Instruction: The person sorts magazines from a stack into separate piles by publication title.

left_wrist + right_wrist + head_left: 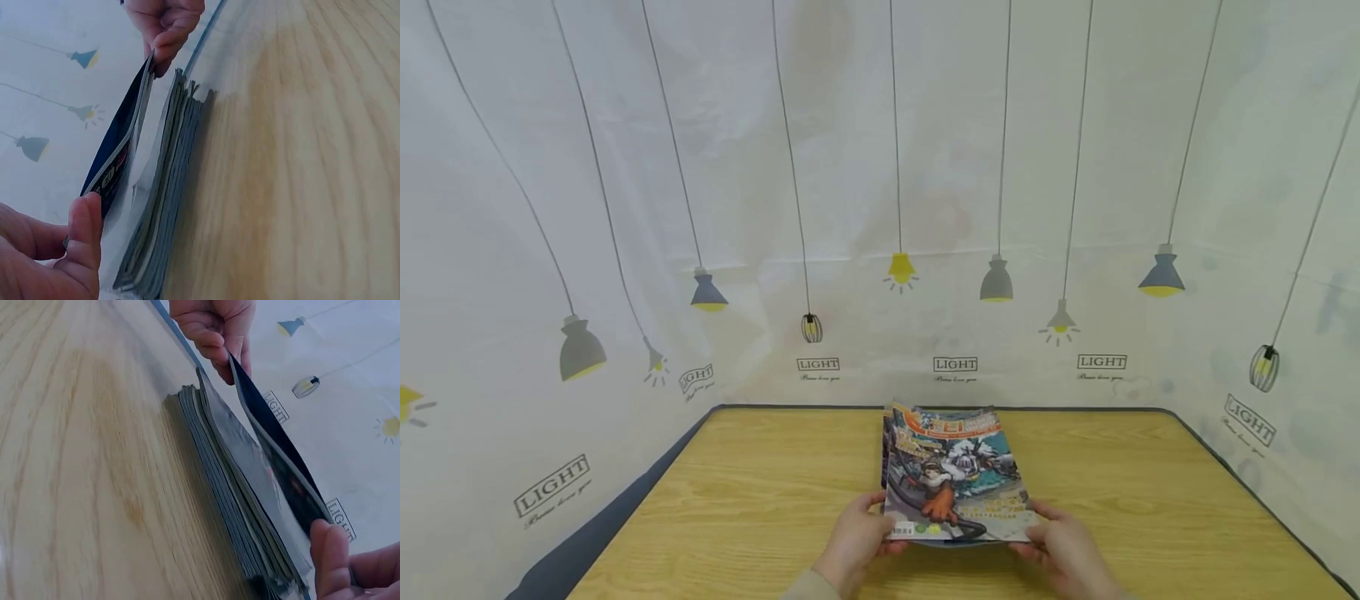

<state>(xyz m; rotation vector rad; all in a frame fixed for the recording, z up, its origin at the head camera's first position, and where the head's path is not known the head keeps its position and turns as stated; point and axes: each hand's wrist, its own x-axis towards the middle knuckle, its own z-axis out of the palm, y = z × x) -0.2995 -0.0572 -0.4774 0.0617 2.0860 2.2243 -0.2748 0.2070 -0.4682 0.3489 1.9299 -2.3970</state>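
A magazine (955, 479) with a colourful illustrated cover is held between both hands at its near corners. My left hand (859, 537) pinches the left corner, thumb on top and fingers beneath. At the right corner, my right hand (1063, 546) grips in the same way. Both wrist views show the held magazine (122, 134) bowed slightly and raised over a stack of magazines (222, 481) lying on the table. In the head view the held one covers most of that stack.
The light wood table (760, 483) has a dark edge and spreads out on both sides of the stack. Behind it and along the sides hangs a pale wall covering (850, 167) printed with lamps and the word LIGHT.
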